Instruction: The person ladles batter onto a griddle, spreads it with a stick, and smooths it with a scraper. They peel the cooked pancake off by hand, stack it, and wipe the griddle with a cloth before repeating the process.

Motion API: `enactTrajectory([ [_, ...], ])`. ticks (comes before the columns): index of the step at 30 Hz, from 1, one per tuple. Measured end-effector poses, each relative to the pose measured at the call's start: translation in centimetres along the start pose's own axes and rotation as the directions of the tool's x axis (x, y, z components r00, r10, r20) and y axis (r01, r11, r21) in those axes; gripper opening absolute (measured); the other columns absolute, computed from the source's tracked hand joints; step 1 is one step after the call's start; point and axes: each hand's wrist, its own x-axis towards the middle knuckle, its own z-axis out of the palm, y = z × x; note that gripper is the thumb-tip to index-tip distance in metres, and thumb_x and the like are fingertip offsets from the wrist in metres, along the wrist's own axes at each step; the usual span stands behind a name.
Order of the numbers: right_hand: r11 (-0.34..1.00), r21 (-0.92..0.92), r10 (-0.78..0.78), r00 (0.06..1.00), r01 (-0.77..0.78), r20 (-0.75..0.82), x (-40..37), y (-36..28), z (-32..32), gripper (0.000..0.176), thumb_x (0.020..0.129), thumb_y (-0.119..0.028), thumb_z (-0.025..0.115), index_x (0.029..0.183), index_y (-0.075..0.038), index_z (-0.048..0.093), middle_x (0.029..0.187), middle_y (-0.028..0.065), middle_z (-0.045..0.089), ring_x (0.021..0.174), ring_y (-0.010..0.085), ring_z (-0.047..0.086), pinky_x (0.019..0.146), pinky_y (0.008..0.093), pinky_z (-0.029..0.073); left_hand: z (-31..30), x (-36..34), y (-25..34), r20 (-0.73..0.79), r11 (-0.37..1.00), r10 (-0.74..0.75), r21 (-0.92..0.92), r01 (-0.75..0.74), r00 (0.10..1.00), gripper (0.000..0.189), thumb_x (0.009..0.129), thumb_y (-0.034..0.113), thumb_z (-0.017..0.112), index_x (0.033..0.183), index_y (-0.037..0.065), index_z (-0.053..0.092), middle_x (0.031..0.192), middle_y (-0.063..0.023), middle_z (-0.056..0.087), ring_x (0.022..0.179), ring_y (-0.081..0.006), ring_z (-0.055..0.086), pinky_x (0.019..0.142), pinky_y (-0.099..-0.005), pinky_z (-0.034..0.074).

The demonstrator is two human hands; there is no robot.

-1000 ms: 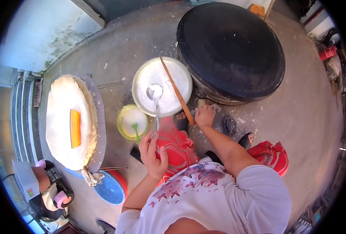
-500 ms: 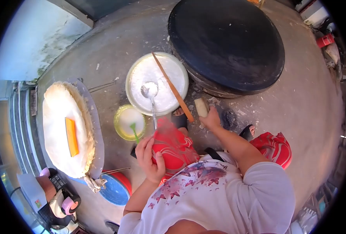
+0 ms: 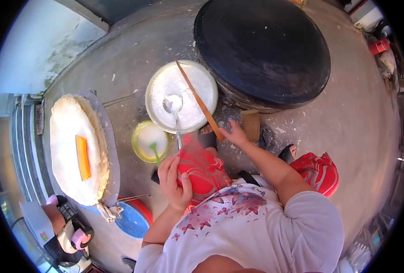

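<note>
Head view, wooden strip: a long, slim wooden strip lies across the right-hand part of a pale basin that holds a white mixture. Its broader near end juts out past the rim.
Strip's long axis: slanted, from the far left side down to the near right, so the broad end points towards the person's right hand.
Strip from the right hand: just to its left, with the rest of the length running forward and left, away from the body.
Right hand's grip: fingers spread, thumb side towards the strip's end, nothing pinched. Whether skin meets wood cannot be told.
Left hand's grip: the left hand lies at the red cloth over the knee, fingers loosely bent, thumb apart, nothing seen in it.
Nearer hand: the right, clearly; the left is well apart from the strip.
Tan block: a tan block is on the floor, just beyond and to the right of the right hand.
Ladle: a metal ladle leans in the basin, left of the strip, its handle pointing towards the left hand.
Griddle: a big round black griddle stands beyond the right hand, to the basin's right.
</note>
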Motion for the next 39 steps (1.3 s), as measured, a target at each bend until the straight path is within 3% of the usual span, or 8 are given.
enactTrajectory([
  [6,0.863,0.314,0.161,0.803,-0.397,0.574,1.5,-5.4,0.0,0.031,0.082,-0.025,0.056,0.101,-0.001,0.05,0.075,0.0126,0.061,0.07,0.0278,0.06,0.065,0.0395,0.046,0.5,0.0,0.1,-0.029,1.0,0.029,0.001,-0.029,0.999,0.034,0.071,0.006,0.054,0.104,-0.003,0.055,0.106,-0.0171,0.053,0.098,-0.0338,0.049,0.087,-0.0393,0.038],
  [13,0.967,-0.193,-0.18,0.982,0.167,-0.05,-0.7,-9.9,-14.4,0.059,0.083,-0.007,0.043,0.136,-0.024,0.024,0.077,0.0146,0.06,0.071,0.0315,0.06,0.066,0.042,0.046,0.8,-0.7,0.1,-0.08,0.999,0.052,-0.01,-0.053,0.995,0.034,0.072,0.008,0.055,0.105,-0.002,0.054,0.107,-0.0174,0.052,0.099,-0.0339,0.048,0.088,-0.0392,0.037],
  [17,0.913,-0.332,0.065,0.888,-0.237,-0.456,0.3,-7.5,-23.7,0.058,0.084,-0.004,0.038,0.135,-0.029,0.027,0.081,0.02,0.059,0.074,0.0359,0.059,0.065,0.0433,0.046,1.1,-0.9,0.4,-0.102,0.998,0.062,-0.02,-0.064,0.993,0.035,0.077,0.007,0.052,0.11,-0.002,0.051,0.114,-0.0187,0.048,0.103,-0.0332,0.047,0.09,-0.0387,0.035],
  [22,0.798,-0.566,-0.336,0.932,0.206,-0.135,-3.0,-5.5,-24.0,0.057,0.085,-0.006,0.037,0.134,-0.033,0.028,0.082,0.0228,0.059,0.074,0.037,0.06,0.062,0.0447,0.045,1.7,-1.0,0.5,-0.112,0.992,0.085,-0.086,-0.095,0.99,0.037,0.077,0.009,0.054,0.111,-0.002,0.05,0.118,-0.0194,0.045,0.107,-0.0335,0.044,0.092,-0.039,0.034],
  [26,0.958,-0.082,0.179,0.792,-0.276,-0.583,-1.8,-1.8,-25.3,0.054,0.086,-0.01,0.038,0.134,-0.034,0.028,0.085,0.0222,0.06,0.077,0.0355,0.06,0.066,0.0436,0.045,2.1,-1.7,0.3,-0.13,0.94,0.043,-0.332,-0.084,0.991,0.034,0.082,0.007,0.047,0.115,-0.002,0.048,0.121,-0.0185,0.043,0.111,-0.0313,0.041,0.095,-0.038,0.032],
  [32,0.703,-0.637,-0.487,0.866,0.315,-0.11,-4.3,-2.1,-22.9,0.057,0.084,-0.007,0.04,0.134,-0.031,0.028,0.075,0.0185,0.061,0.068,0.0338,0.061,0.06,0.0433,0.045,2.2,-1.6,-0.8,-0.186,0.794,-0.176,-0.608,0.027,0.967,0.033,0.085,0.006,0.041,0.116,-0.002,0.048,0.122,-0.0146,0.043,0.111,-0.0227,0.042,0.093,-0.0322,0.034],
  [34,0.986,-0.005,0.131,0.787,-0.168,-0.603,-1.6,-0.4,-23.6,0.056,0.084,-0.005,0.04,0.133,-0.031,0.032,0.081,0.0193,0.061,0.074,0.0328,0.06,0.066,0.0405,0.046,1.5,-1.6,-2.5,-0.216,0.825,-0.269,-0.554,0.109,0.939,0.032,0.085,0.006,0.041,0.115,-0.003,0.048,0.121,-0.0118,0.044,0.109,-0.0196,0.043,0.09,-0.03,0.036],
  [39,0.756,-0.334,-0.565,0.819,0.563,0.103,-4.1,-6.9,-17.1,0.047,0.084,-0.012,0.047,0.125,-0.033,0.044,0.078,0.0156,0.062,0.07,0.0329,0.06,0.065,0.0387,0.047,3.5,-3.3,-11.3,-0.266,0.889,-0.39,-0.357,0.286,0.881,0.034,0.079,0.004,0.05,0.112,0.001,0.051,0.12,-0.0149,0.045,0.108,-0.0256,0.045,0.088,-0.0313,0.037],
])
